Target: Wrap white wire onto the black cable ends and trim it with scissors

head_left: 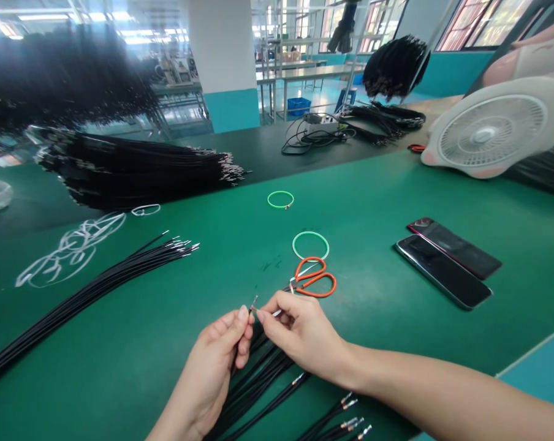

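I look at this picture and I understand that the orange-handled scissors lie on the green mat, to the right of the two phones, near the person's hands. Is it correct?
No: the orange-handled scissors lie to the left of the two phones, not to the right, as the head view shows. The rest is right: they are on the green mat, near the left hand and right hand.

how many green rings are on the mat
2. One green ring lies just beyond the orange-handled scissors; the other green ring lies farther up the green mat. More could be hidden under the wire bundles.
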`<state>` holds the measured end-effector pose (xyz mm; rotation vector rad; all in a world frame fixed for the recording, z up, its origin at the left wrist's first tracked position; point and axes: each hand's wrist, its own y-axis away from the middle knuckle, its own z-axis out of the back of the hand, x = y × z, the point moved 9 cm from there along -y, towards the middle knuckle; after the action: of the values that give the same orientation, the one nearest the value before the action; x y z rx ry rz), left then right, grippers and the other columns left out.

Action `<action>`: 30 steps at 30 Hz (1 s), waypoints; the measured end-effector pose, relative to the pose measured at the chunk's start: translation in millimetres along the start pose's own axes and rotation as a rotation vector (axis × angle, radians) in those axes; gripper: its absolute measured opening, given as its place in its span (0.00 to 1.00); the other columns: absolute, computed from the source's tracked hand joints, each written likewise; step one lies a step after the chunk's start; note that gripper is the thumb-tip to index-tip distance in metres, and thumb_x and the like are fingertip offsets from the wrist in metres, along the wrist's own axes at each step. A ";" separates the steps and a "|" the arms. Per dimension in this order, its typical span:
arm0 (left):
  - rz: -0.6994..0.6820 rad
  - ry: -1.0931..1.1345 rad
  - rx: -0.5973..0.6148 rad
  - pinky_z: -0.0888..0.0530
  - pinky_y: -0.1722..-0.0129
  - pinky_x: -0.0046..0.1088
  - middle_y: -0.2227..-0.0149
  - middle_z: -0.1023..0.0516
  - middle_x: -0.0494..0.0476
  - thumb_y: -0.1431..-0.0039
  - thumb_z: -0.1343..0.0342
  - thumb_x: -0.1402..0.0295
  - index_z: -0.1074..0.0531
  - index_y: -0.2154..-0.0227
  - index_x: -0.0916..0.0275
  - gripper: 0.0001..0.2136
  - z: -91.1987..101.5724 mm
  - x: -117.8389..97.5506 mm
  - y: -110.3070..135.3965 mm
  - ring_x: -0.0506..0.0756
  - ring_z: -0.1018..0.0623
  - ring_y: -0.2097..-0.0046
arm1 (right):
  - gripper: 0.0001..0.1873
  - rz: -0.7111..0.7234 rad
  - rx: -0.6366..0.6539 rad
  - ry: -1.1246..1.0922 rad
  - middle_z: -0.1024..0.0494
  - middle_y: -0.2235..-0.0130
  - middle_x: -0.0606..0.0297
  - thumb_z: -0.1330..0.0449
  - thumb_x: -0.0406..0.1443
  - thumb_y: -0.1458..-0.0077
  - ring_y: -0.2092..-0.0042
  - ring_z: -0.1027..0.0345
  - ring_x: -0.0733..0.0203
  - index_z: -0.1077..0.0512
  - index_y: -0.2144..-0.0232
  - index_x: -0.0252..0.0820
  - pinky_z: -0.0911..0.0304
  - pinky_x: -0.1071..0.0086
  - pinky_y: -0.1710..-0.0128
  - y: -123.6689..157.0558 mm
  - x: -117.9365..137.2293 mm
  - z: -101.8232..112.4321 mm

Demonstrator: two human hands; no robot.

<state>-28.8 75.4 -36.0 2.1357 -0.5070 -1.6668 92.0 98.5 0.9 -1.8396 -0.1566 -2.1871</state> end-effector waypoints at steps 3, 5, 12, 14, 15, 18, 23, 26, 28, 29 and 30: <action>-0.013 -0.017 0.004 0.42 0.83 0.16 0.79 0.36 0.45 0.53 0.34 0.55 0.30 0.76 0.65 0.17 -0.7 -0.1 -0.4 0.43 0.42 0.79 | 0.09 0.007 0.010 0.006 0.31 0.79 0.70 0.43 0.36 0.42 0.78 0.43 0.69 0.30 0.74 0.40 0.48 0.76 0.81 -0.4 0.7 -0.6; -0.031 -0.038 -0.009 0.42 0.83 0.16 0.80 0.36 0.46 0.53 0.35 0.54 0.30 0.77 0.65 0.18 0.1 -0.1 -1.1 0.43 0.42 0.79 | 0.10 0.010 0.020 0.010 0.31 0.79 0.70 0.43 0.36 0.42 0.78 0.43 0.69 0.30 0.74 0.40 0.48 0.77 0.81 -0.5 0.7 -1.4; -0.038 -0.026 -0.007 0.42 0.83 0.15 0.79 0.37 0.45 0.51 0.36 0.54 0.31 0.77 0.65 0.18 0.1 2.9 -2.4 0.43 0.42 0.80 | 0.10 -0.001 0.004 0.051 0.31 0.79 0.70 0.44 0.37 0.41 0.78 0.43 0.68 0.29 0.74 0.40 0.48 0.76 0.81 1.1 -0.1 -0.3; -0.008 0.018 0.028 0.43 0.83 0.15 0.79 0.37 0.44 0.51 0.35 0.55 0.31 0.77 0.65 0.17 -1.9 4.8 -1.6 0.42 0.43 0.80 | 0.10 -0.005 0.002 0.053 0.30 0.79 0.70 0.44 0.37 0.41 0.78 0.42 0.68 0.29 0.73 0.40 0.47 0.76 0.80 1.4 -0.1 -0.1; 0.009 0.039 0.043 0.44 0.84 0.14 0.79 0.37 0.44 0.51 0.35 0.56 0.31 0.77 0.65 0.17 -2.8 5.7 -1.0 0.42 0.43 0.80 | 0.10 -0.006 0.004 0.052 0.30 0.78 0.69 0.44 0.37 0.41 0.78 0.42 0.68 0.29 0.73 0.40 0.46 0.75 0.79 1.4 0.0 -0.1; 0.057 0.093 0.075 0.46 0.84 0.13 0.79 0.38 0.44 0.51 0.35 0.57 0.30 0.77 0.65 0.16 -4.9 7.5 1.4 0.41 0.45 0.81 | 0.10 0.002 0.019 0.048 0.29 0.76 0.68 0.45 0.37 0.40 0.76 0.40 0.67 0.29 0.71 0.40 0.44 0.74 0.77 1.1 1.2 -0.2; 0.078 0.139 0.133 0.49 0.85 0.14 0.80 0.38 0.43 0.51 0.34 0.59 0.30 0.77 0.65 0.15 -10.0 6.7 5.1 0.41 0.48 0.82 | 0.09 0.054 0.055 0.016 0.26 0.74 0.68 0.44 0.36 0.39 0.73 0.36 0.66 0.28 0.70 0.40 0.40 0.73 0.73 -0.1 5.4 -1.7; 0.024 0.054 0.149 0.49 0.84 0.14 0.81 0.39 0.43 0.47 0.37 0.57 0.30 0.77 0.64 0.15 -10.7 2.7 6.1 0.41 0.48 0.82 | 0.09 0.076 0.049 0.002 0.24 0.71 0.65 0.44 0.36 0.39 0.69 0.32 0.63 0.27 0.70 0.40 0.36 0.71 0.66 -2.3 6.5 -0.1; -0.049 -0.062 0.113 0.47 0.84 0.15 0.81 0.37 0.45 0.44 0.40 0.56 0.28 0.75 0.64 0.15 -7.0 -2.6 6.1 0.42 0.45 0.82 | 0.09 0.100 0.046 0.011 0.22 0.66 0.62 0.44 0.35 0.39 0.62 0.29 0.60 0.25 0.69 0.41 0.34 0.67 0.59 -5.0 9.1 3.3; -0.085 -0.133 0.088 0.46 0.84 0.15 0.80 0.35 0.45 0.44 0.41 0.55 0.27 0.74 0.63 0.15 -4.8 -5.1 6.2 0.42 0.44 0.81 | 0.09 0.114 0.049 0.017 0.22 0.61 0.59 0.45 0.34 0.40 0.57 0.29 0.58 0.23 0.67 0.41 0.35 0.64 0.54 -6.6 11.0 5.9; -0.116 -0.205 0.062 0.44 0.83 0.16 0.79 0.34 0.46 0.44 0.42 0.55 0.26 0.73 0.63 0.15 -2.7 -7.5 6.5 0.42 0.42 0.81 | 0.10 0.128 0.058 0.023 0.23 0.55 0.58 0.45 0.33 0.40 0.51 0.31 0.56 0.23 0.63 0.42 0.37 0.61 0.49 -8.4 13.5 9.1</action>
<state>-28.2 73.8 -25.9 2.0843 -0.5079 -1.9721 96.3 106.9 16.5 -1.7429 -0.0936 -2.0935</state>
